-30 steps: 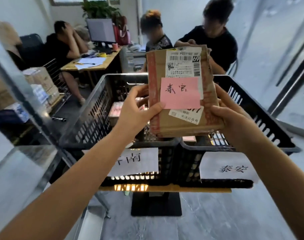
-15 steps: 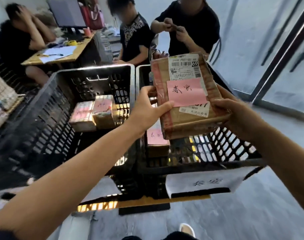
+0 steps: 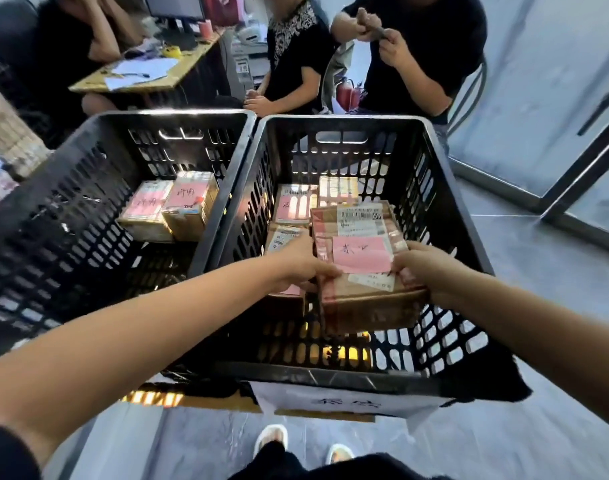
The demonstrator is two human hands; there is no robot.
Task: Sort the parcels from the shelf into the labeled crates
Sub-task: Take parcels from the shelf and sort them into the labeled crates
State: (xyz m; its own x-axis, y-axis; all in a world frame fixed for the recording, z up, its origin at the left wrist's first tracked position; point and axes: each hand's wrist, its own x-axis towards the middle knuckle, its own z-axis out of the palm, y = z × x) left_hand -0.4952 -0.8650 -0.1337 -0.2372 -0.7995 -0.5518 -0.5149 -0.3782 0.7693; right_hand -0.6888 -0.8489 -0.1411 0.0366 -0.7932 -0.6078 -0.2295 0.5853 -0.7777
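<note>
Two black slotted crates stand side by side: the left crate (image 3: pixel 98 174) and the right crate (image 3: pixel 445 216). The right one carries a white paper label (image 3: pixel 348 403) on its front wall. The cardboard parcel (image 3: pixel 365 306) sits inside the right crate, below the rim and close to the front wall, and both hands hold it. Whether its underside has reached the floor is hidden.

The left hand (image 3: pixel 303 263) grips the parcel's left edge with the thumb on top. The right hand (image 3: pixel 424 268) clasps the right edge, fingers curled under. A pink note (image 3: pixel 361 254) lies on the parcel's upper face.

Three stowed parcels (image 3: pixel 296 204) lie further in, just beside the left hand. If the held parcel comes down on the edge of the nearest one, it could rest crooked or trap the left fingers. The writing on the note and the label is blurred here, so the match looks likely rather than certain, and a misread would put the parcel in the wrong crate.

Half a second earlier the parcel stood above the rim, tilted up towards the camera. Now it lies flatter and lower, within the walls.
</note>
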